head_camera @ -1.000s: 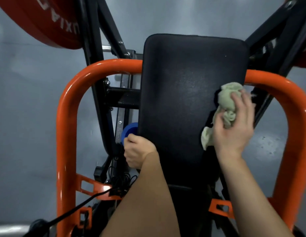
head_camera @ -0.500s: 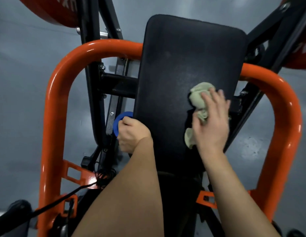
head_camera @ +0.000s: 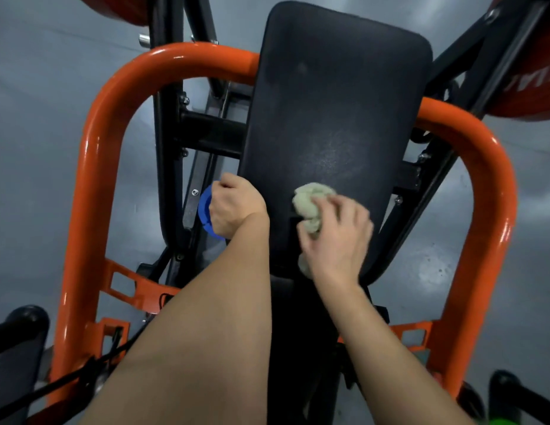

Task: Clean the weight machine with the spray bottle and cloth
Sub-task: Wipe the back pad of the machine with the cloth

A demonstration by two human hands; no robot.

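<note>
- My one view is the head camera, worn by the person, facing forward and steeply down onto the black pad.
- It sits close: both forearms enter from the near edge. The left hand, gripping the blue spray bottle, and the right hand, holding the cloth, fall mid-frame.
- The wide lens bows the orange frame at left and right, with grey floor beyond.

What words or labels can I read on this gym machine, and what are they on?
Red weight plate, upper right: white letters, cut off at the edge and blurred, not readable.
Black pad, orange frame, cloth: no text shows.
</note>
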